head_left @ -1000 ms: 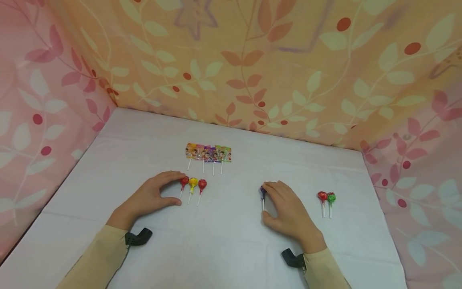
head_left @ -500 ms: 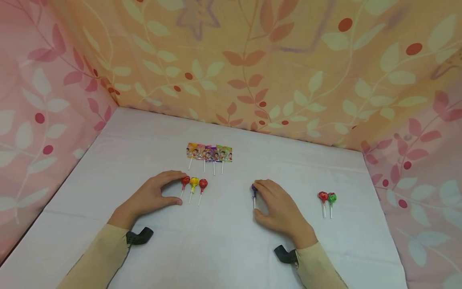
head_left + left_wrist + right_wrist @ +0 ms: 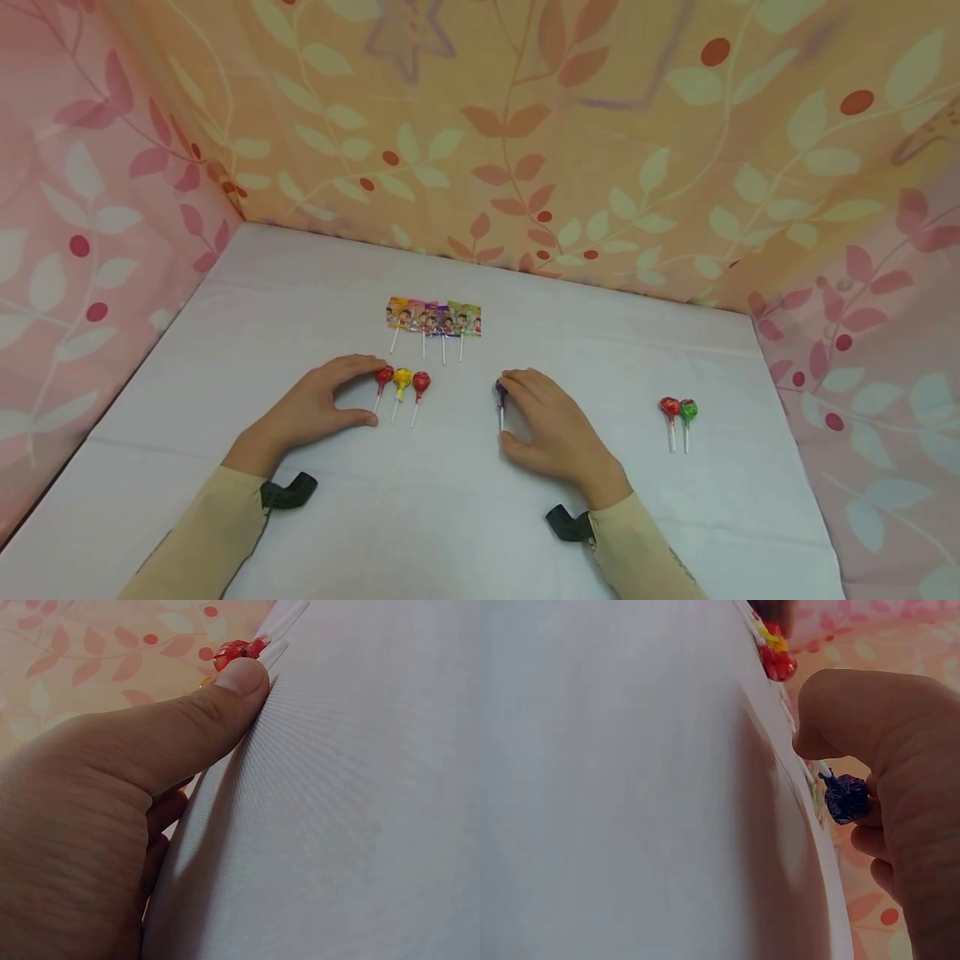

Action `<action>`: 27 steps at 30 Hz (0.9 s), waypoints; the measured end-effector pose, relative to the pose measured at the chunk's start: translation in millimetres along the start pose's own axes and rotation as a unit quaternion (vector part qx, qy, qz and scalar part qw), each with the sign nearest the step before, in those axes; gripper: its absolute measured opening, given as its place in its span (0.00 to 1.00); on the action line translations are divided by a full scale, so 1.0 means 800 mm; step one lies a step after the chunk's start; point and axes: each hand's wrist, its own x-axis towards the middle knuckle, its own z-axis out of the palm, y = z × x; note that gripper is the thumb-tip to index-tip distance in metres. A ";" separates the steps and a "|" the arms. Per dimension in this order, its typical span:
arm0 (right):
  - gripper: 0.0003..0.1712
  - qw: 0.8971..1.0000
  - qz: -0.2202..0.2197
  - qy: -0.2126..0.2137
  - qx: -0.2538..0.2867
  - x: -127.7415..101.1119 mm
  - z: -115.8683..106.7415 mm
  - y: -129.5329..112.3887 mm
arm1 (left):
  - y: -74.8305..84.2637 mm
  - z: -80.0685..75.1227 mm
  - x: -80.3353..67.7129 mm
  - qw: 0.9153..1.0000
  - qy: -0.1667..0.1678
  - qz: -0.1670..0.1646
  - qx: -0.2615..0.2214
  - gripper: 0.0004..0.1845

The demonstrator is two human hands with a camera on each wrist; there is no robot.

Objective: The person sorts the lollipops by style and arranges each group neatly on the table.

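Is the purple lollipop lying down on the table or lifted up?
Lying down. The purple lollipop rests flat on the white table, its stick pointing toward the person, with the right hand holding it.

It looked like a staged recording booth rather than a lived-in room. A white-covered table (image 3: 450,517) was boxed in on three sides by leaf-patterned cloth screens (image 3: 570,133).

My purple-wrapped lollipop (image 3: 500,389) lies on the white table, head far, white stick pointing near; mid-table.
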 end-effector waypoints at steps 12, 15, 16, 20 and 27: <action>0.41 1.000 -0.024 -0.013 0.014 0.023 0.016 -0.022 | 0.001 0.000 -0.001 1.000 -0.001 -0.009 -0.009 0.46; 0.41 0.999 -0.028 -0.014 0.015 0.028 0.020 -0.028 | 0.000 -0.001 -0.001 1.000 -0.001 -0.007 -0.008 0.46; 0.41 0.999 -0.029 -0.016 0.016 0.030 0.021 -0.030 | 0.000 -0.001 -0.001 1.000 -0.001 -0.007 -0.008 0.46; 0.41 0.999 -0.038 -0.016 0.016 0.037 0.025 -0.036 | 0.000 -0.002 -0.001 1.000 -0.001 -0.005 -0.005 0.46; 0.41 0.998 -0.062 0.002 0.016 0.048 0.033 -0.044 | 0.003 -0.001 0.001 1.000 -0.003 -0.003 -0.004 0.46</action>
